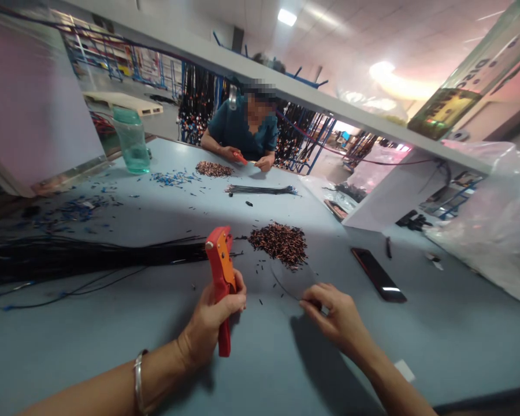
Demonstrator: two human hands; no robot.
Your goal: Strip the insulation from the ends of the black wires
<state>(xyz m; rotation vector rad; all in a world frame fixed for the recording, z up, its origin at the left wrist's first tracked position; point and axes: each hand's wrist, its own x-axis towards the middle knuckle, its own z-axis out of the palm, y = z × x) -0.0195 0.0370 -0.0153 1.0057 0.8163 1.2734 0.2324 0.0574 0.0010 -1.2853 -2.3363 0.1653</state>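
Observation:
Wrapped round the handles of a red and orange crimping tool (221,260), my left hand (214,315) holds it upright over the table. To its right, my right hand (331,312) pinches a thin dark wire (283,289) between thumb and fingertips; the wire curves up and left, and its far part is blurred. Beyond both hands lies a pile of small copper and black pieces (279,244). A long bundle of black wires (91,254) stretches from the left edge to behind the tool, its right end close to the tool's head.
A phone (379,274) lies at the right. Blue-tipped pieces (75,211) are scattered at the left, near a green bottle (131,141). Across the table (156,358), a person (247,127) holds a red tool behind a small wire bundle (262,189). A shelf beam crosses above.

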